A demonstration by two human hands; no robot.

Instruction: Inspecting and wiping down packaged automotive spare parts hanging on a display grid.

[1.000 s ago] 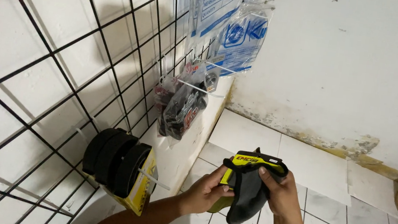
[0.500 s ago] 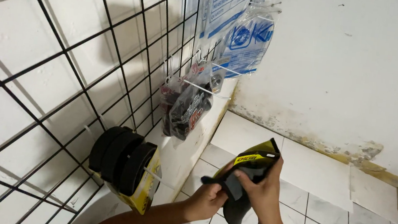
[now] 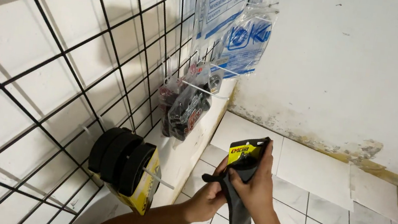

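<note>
Between both hands, black pouch upright

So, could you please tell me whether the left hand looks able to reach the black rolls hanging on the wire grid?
Probably yes: the left hand is beside the black rolls with nothing between, though it grips the black package.

Both hands are gripping a black part on a yellow card above the tiled floor: the left hand is clasping its lower edge, the right hand is wrapping over it with fingers reaching up the card's side. To the left, a wire grid is carrying black rolls in a yellow sleeve, bagged dark parts and clear blue-printed bags hanging on pegs.
</note>
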